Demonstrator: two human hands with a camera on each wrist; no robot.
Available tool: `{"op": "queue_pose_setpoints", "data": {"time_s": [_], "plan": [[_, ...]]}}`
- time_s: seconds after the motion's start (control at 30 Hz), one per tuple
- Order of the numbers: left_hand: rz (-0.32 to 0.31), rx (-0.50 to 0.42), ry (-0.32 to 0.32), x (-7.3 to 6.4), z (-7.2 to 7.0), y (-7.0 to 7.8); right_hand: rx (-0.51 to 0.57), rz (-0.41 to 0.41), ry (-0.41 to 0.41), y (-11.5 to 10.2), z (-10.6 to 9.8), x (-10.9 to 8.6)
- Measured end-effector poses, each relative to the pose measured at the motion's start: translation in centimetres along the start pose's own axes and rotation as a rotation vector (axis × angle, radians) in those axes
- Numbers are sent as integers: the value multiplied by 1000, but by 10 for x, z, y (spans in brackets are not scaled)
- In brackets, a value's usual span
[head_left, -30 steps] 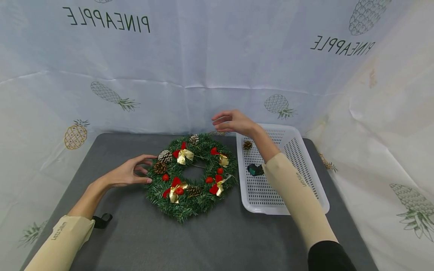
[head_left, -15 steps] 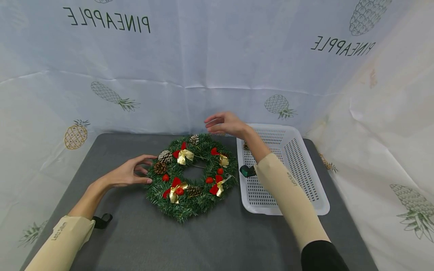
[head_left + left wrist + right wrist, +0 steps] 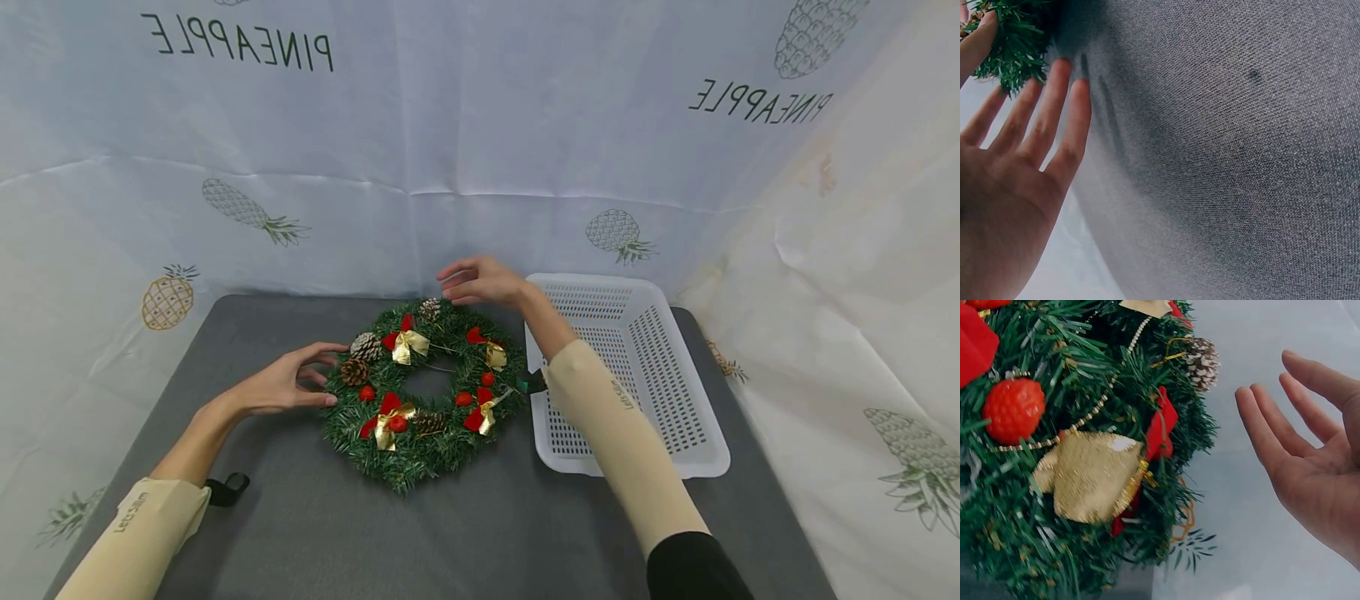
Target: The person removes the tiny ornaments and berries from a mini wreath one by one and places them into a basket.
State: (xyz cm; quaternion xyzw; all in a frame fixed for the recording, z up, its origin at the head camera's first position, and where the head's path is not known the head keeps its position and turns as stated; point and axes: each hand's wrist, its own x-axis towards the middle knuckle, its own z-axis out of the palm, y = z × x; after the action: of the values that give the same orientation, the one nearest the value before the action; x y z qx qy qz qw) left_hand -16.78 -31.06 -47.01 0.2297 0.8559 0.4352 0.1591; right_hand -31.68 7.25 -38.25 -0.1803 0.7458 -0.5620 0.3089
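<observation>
A round green wreath (image 3: 450,454) lies on the dark table, bearing red and gold bows, red berries and several pine cones. At its left rim, my left hand (image 3: 288,383) rests with relaxed, spread fingers, beside a brown pine cone (image 3: 355,372) and a frosted one (image 3: 365,347). In the left wrist view, the fingertips (image 3: 1060,65) touch or nearly touch the green needles. My right hand (image 3: 483,282) hovers at the far right rim, holding nothing. The right wrist view shows a gap between that hand and another frosted pine cone (image 3: 1200,364).
A white perforated basket (image 3: 705,454) stands right of the wreath, partly covered by my right forearm. A patterned white curtain (image 3: 450,125) hangs behind the grey table (image 3: 360,542). A black strap (image 3: 227,490) sticks out from my left wrist.
My right hand has moved left and slightly down, from beside the basket to the wreath's far rim. The pine cone seen in the basket is now hidden behind my arm. My left hand stays put.
</observation>
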Motion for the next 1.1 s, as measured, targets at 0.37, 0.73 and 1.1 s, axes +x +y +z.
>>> {"op": "queue_pose_setpoints", "data": {"time_s": [0.37, 0.73, 1.1], "plan": [[9, 17, 3, 0, 0, -1, -15, 34, -11, 8, 10, 8], [6, 20, 4, -1, 1, -1, -123, 65, -7, 13, 21, 14], [-11, 15, 6, -1, 1, 1, -187, 86, -25, 16, 27, 21]]}}
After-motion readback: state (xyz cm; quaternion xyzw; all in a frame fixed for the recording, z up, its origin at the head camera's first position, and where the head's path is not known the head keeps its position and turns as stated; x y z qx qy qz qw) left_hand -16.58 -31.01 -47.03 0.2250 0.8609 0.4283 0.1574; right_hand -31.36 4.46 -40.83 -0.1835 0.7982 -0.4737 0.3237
